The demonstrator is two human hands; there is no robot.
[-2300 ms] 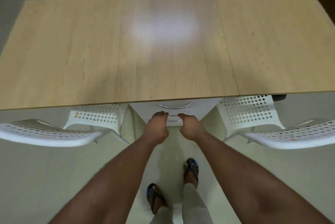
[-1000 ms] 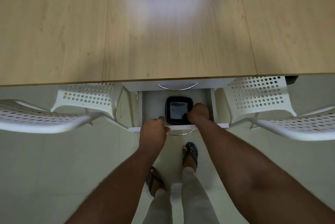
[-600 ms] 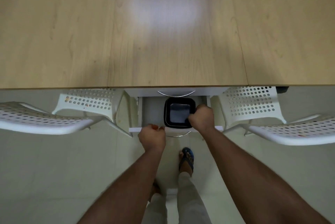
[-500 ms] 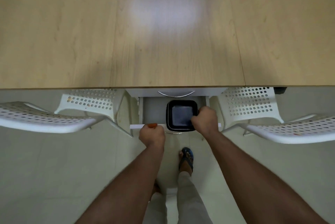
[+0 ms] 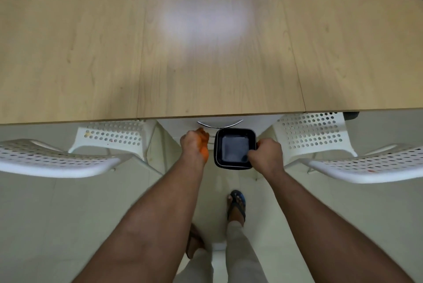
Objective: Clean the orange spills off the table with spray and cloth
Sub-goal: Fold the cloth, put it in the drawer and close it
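A: Our right hand (image 5: 265,155) has its fingers curled over the near right rim of the black square tray (image 5: 234,148), holding it up in front of the white drawer unit (image 5: 256,122) under the table (image 5: 206,54). We think it is more than one tray nested, but we cannot be sure.

B: And our left hand (image 5: 194,145) is against the drawer front, fingers bent toward the curved handle (image 5: 218,124). Whether they grip anything, we cannot tell. There is an orange smear on that hand.

A: That is our first worry. Orange on the skin could mark the drawer front or whatever we touch next.

B: The second is the tray. We hold it by one corner only, so it could tip or a nested one could slide free as we lift.

A: Room is narrow, too. The left chair (image 5: 68,159) and right chair (image 5: 366,163) stand on either side of us, and the table edge hangs just above the tray.

B: So we judge the way out is back toward us first, then up, or the rim may knock the table's underside.

A: The tabletop itself shows no orange spills that we can make out, only a pale glare at its middle. We see no spray and no cloth.

B: Then the cleaning proper is not yet begun.
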